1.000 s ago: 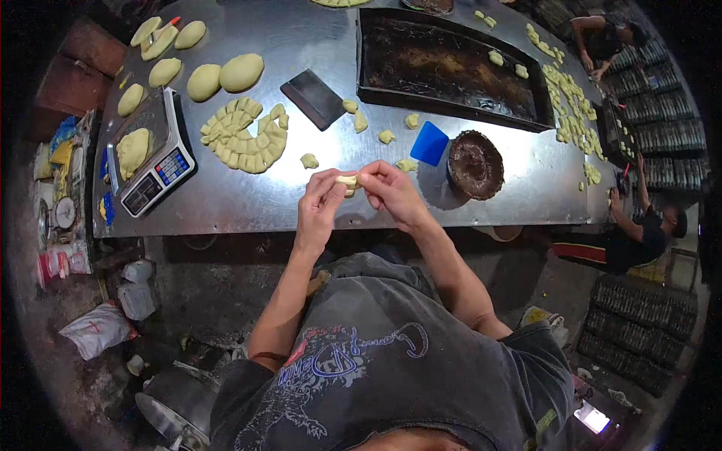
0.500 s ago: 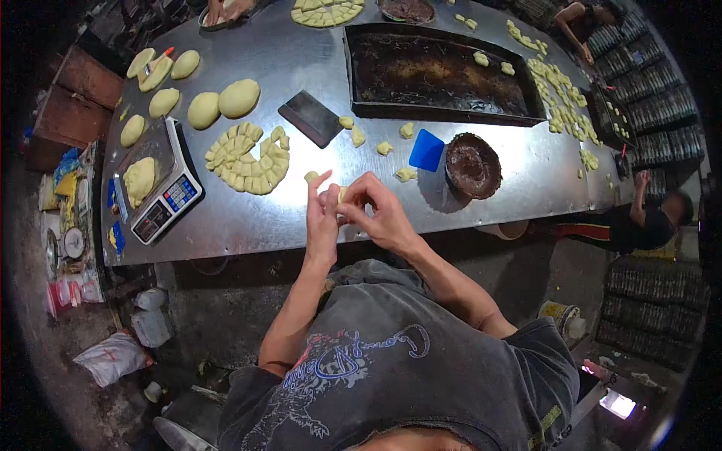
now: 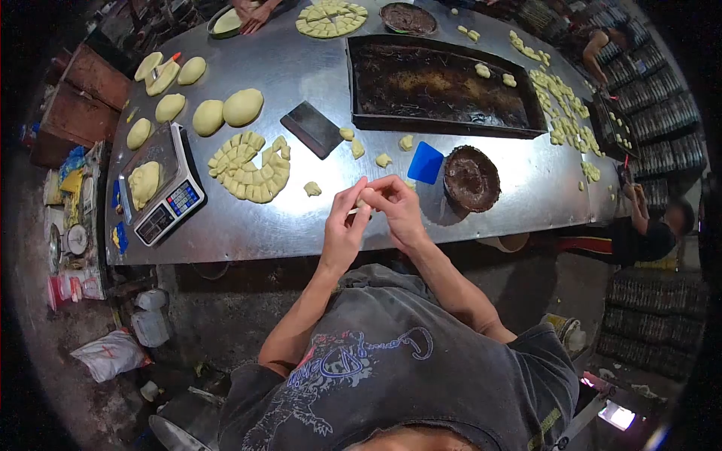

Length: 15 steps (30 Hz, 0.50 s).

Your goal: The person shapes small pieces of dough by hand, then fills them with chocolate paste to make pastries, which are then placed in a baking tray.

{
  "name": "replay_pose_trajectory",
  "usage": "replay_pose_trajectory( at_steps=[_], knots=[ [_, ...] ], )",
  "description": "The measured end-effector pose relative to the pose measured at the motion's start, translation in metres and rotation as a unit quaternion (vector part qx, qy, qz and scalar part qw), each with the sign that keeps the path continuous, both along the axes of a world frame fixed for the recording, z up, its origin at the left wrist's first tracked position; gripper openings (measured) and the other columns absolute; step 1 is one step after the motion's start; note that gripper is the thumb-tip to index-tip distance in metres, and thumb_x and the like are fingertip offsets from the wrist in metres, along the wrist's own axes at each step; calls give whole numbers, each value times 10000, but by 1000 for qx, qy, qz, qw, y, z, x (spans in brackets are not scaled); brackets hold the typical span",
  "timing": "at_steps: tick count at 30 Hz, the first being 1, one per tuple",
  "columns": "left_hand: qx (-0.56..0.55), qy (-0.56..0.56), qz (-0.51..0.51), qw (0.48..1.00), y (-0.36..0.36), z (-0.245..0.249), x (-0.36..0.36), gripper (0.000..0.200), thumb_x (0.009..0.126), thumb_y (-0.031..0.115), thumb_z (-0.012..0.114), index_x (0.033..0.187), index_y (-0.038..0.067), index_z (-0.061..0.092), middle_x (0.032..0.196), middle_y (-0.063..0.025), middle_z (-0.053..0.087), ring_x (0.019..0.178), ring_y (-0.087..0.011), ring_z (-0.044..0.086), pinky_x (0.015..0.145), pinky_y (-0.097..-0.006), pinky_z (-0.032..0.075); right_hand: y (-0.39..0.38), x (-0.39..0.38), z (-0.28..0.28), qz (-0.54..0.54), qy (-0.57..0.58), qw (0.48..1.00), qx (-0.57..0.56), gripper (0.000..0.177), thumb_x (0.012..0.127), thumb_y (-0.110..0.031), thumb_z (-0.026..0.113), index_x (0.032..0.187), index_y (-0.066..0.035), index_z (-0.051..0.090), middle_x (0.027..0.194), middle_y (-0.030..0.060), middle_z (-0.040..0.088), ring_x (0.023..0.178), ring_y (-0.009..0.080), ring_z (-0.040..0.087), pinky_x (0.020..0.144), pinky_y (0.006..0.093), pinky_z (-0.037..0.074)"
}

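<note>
My left hand (image 3: 345,225) and my right hand (image 3: 400,213) meet above the table's near edge, fingers pinched together on a small piece of pale dough (image 3: 362,203), mostly covered by the fingers. Left of them lies a loose dough piece (image 3: 312,189). A ring of cut dough (image 3: 256,183) rests farther left. Several small pieces lie beyond my hands, near a dark flat slab (image 3: 311,129). To the right are a blue scraper (image 3: 426,163) and a round bowl of dark brown filling (image 3: 471,179).
A digital scale (image 3: 171,203) holding dough stands at the left, with dough balls (image 3: 243,107) behind it. A large dark tray (image 3: 444,83) lies beyond my hands. Cut dough (image 3: 564,113) covers the right side. Other people work at the far edge and right.
My hands have come closer together and shifted slightly right. The dough piece by my left fingers now lies on the table. At the far edge, another person's hands have moved right.
</note>
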<state>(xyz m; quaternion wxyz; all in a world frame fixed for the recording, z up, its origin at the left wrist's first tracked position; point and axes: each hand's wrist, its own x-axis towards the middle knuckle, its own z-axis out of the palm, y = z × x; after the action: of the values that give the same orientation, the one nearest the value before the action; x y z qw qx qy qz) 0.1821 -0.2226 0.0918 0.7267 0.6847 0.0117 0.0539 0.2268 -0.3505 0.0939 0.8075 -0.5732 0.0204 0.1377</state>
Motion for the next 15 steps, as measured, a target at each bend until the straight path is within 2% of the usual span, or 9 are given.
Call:
replay_pose_trajectory(
  at_steps=[2, 4, 5, 6, 8, 10, 11, 12, 15],
  knots=[
    [-35, 33, -3, 999, -2, -2, 3, 364, 1050, 235, 543, 1360, 48, 585, 1175, -72, 598, 988, -123, 585, 834, -273, 508, -1, 0, -2, -23, -15, 999, -36, 186, 936, -146, 731, 1001, 4, 642, 900, 19, 634, 793, 74, 588, 697, 229, 495],
    [-89, 84, -8, 992, -4, 3, 4, 346, 1056, 230, 526, 1340, 41, 584, 1102, -58, 622, 945, -115, 586, 818, -271, 508, -4, -2, 0, -14, -43, 995, -88, 172, 931, -137, 729, 1005, 3, 661, 901, 18, 619, 799, 82, 571, 702, 234, 487],
    [-104, 82, 1, 991, -5, 2, 7, 324, 1064, 243, 506, 1292, 32, 596, 1066, -54, 628, 920, -110, 585, 799, -269, 505, -6, -2, 1, -9, -57, 992, -115, 166, 929, -132, 729, 1008, 2, 671, 902, 17, 612, 801, 86, 562, 705, 237, 483],
    [-119, 80, 10, 990, -5, -2, 8, 314, 1072, 256, 486, 1244, 24, 607, 1029, -50, 634, 896, -105, 583, 780, -268, 503, -5, -4, 9, -2, -123, 981, -151, 158, 922, -129, 730, 1017, -11, 686, 898, 18, 603, 810, 93, 557, 704, 240, 475],
    [-137, 72, 25, 988, -5, -11, 9, 340, 1086, 294, 438, 1154, 12, 616, 977, -48, 639, 860, -96, 580, 747, -266, 495, -3, -9, 29, 12, -252, 942, -221, 154, 910, -124, 733, 1035, -36, 717, 890, 20, 586, 829, 108, 547, 702, 247, 461],
    [-146, 57, 35, 987, -5, -16, 11, 409, 1100, 343, 384, 1070, 3, 610, 946, -54, 639, 835, -88, 576, 719, -264, 486, -6, -11, 20, 20, -288, 920, -264, 164, 878, -112, 745, 1023, -36, 737, 891, 48, 540, 801, 142, 518, 699, 244, 445],
    [-93, 58, 30, 994, -4, -18, 11, 490, 1109, 382, 318, 1030, -7, 604, 872, -58, 629, 767, -96, 570, 678, -270, 476, -7, -11, 14, 17, -299, 913, -279, 148, 874, -116, 750, 995, -32, 737, 894, 49, 537, 801, 148, 514, 702, 241, 442],
    [-100, 83, 22, 991, -4, -14, 10, 523, 1110, 398, 296, 1032, -12, 610, 859, -62, 635, 756, -107, 580, 681, -272, 482, -7, -12, 10, 15, -309, 905, -292, 135, 870, -120, 755, 967, -29, 737, 897, 50, 535, 802, 154, 511, 705, 237, 438],
    [-108, 126, 4, 986, -6, -3, 9, 622, 1108, 446, 234, 1052, -30, 630, 837, -76, 658, 742, -139, 613, 697, -277, 506, -14, 2, 9, 14, -392, 829, -398, 227, 854, -142, 788, 1036, -62, 678, 1010, 63, 519, 838, 174, 523, 743, 332, 455]
  ],
)
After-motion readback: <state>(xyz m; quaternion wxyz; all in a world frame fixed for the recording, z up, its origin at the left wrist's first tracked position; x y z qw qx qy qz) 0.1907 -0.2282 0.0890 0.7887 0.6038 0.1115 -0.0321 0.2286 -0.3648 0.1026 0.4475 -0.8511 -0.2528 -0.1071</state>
